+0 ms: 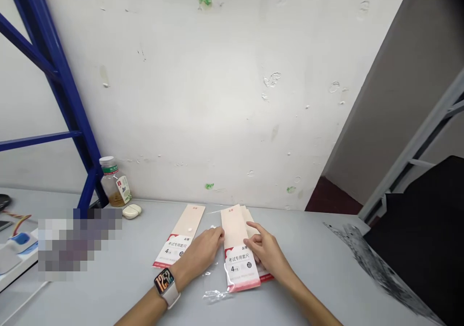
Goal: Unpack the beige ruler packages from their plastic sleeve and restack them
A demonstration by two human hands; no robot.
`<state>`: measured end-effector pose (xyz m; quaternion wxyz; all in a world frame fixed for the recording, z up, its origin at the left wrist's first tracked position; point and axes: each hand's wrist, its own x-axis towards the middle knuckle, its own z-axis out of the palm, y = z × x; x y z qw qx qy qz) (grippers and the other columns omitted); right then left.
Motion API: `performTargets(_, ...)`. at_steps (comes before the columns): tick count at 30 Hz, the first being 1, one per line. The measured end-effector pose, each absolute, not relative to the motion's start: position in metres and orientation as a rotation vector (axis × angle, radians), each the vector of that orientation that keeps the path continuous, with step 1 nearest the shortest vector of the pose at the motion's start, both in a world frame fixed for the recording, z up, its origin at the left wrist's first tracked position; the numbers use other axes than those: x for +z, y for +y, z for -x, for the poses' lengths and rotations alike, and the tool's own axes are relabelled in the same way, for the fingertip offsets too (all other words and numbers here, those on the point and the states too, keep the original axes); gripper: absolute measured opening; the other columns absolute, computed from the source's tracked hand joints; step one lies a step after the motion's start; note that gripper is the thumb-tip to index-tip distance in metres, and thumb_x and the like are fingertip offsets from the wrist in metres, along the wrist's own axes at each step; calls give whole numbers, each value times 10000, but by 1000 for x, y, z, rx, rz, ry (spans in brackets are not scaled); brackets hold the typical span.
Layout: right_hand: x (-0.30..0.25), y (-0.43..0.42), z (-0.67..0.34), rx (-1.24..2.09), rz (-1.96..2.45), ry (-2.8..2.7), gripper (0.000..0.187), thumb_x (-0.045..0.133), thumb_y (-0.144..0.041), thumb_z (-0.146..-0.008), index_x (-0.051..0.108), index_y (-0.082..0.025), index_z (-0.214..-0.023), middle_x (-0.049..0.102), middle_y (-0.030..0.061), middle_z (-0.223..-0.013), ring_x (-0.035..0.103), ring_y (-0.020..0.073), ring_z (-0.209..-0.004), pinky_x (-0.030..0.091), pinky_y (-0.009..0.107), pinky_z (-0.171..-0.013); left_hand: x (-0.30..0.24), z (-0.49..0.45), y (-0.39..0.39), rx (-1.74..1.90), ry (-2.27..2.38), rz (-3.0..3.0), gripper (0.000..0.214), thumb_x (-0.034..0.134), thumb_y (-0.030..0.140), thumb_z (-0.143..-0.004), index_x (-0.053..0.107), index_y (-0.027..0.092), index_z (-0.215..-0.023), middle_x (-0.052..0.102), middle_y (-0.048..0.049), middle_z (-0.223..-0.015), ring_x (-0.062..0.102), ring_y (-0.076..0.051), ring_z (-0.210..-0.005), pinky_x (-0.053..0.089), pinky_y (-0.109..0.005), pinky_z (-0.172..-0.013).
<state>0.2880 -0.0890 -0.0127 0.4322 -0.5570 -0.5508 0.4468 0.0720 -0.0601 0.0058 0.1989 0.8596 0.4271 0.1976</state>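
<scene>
My left hand (206,249), wearing a watch (165,281), is closed at the left edge of a flat pink-and-white ruler set packet (239,264); its fingertips are mostly hidden. On the other side, my right hand (268,253) pinches that packet's right edge, index finger extended. Under this packet, partly covered, lie more packets (266,274) of the same kind. A clear plastic sleeve (214,287) sticks out beneath, crumpled at its lower end. Left of my left hand, another ruler set packet (188,222) lies flat on the grey table (145,248).
A clear bottle (113,183) with a white cap and a white oval case (132,212) stand by the wall at back left. A blue metal frame (68,98) rises there. At far left is a white device (21,248) with wires. A black object (424,239) borders the right.
</scene>
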Motion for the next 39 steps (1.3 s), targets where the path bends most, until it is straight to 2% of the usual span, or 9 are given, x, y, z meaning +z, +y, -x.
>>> performTargets(5, -15, -91, -280, 1295, 1313, -1412, 654, 628, -450, -789, 425, -171, -1345, 518, -111, -520, 440, 88, -354, 388, 218, -354, -1, -72, -58, 547, 1170, -2432, 315, 246, 346, -1021, 466, 232, -825, 561, -12, -771, 510, -197, -700, 359, -320, -635)
performTargets(12, -8, -95, -270, 1529, 1150, -1337, 733, 692, -410, -740, 353, -217, -1361, 609, -82, -677, 633, 138, -473, 539, 282, -494, 1, -77, -64, 587, 1103, -2410, 269, 292, 319, -1012, 454, 233, -815, 551, 3, -805, 506, -178, -722, 365, -315, -645)
performTargets(20, -15, -96, -262, 1567, 1023, -1314, 632, 709, -418, -757, 370, -295, -1277, 595, -73, -766, 663, 150, -569, 597, 339, -566, 10, -80, -69, 619, 1062, -2349, 253, 293, 335, -1011, 476, 238, -866, 539, 3, -844, 523, -176, -746, 400, -313, -667)
performTargets(25, -17, -97, -260, 1582, 998, -1333, 659, 689, -441, -785, 316, -288, -1307, 586, -70, -773, 660, 145, -569, 597, 352, -590, 8, -81, -68, 634, 1070, -2396, 258, 295, 303, -1016, 463, 231, -835, 542, 9, -826, 505, -166, -728, 398, -299, -665)
performTargets(29, -10, -102, -258, 1604, 956, -1297, 738, 730, -404, -762, 301, -319, -1356, 570, -52, -845, 672, 154, -637, 598, 378, -652, 4, -80, -63, 692, 1083, -2584, 265, 286, 261, -1017, 491, 224, -854, 570, -8, -835, 506, -188, -744, 398, -340, -733)
performTargets(32, -3, -104, -256, 1575, 905, -1289, 787, 732, -363, -771, 268, -343, -1407, 588, -38, -864, 657, 147, -658, 574, 351, -656, 4, -80, -60, 831, 1102, -2664, 256, 282, 218, -1013, 529, 225, -946, 600, -20, -881, 526, -205, -812, 402, -387, -814)
performTargets(34, -1, -104, -257, 1543, 900, -1272, 791, 729, -347, -770, 275, -328, -1417, 599, -39, -837, 635, 133, -641, 550, 322, -632, 6, -79, -59, 1007, 1144, -2593, 199, 337, 240, -1005, 534, 238, -1033, 607, -34, -992, 535, -222, -939, 406, -413, -883)
performTargets(37, -2, -101, -259, 1506, 918, -1216, 778, 739, -341, -749, 320, -302, -1404, 599, -44, -812, 614, 120, -621, 529, 307, -619, 11, -76, -56, 1294, 1254, -2294, 176, 441, 311, -969, 515, 258, -1120, 533, -62, -1213, 470, -253, -1171, 394, -444, -987)
performTargets(39, -4, -98, -261, 1487, 914, -1212, 745, 743, -356, -748, 358, -300, -1383, 606, -37, -820, 612, 123, -624, 527, 314, -627, 12, -73, -52, 1350, 1285, -1991, 214, 477, 344, -941, 488, 255, -1135, 507, -75, -1238, 490, -254, -1176, 446, -429, -950)
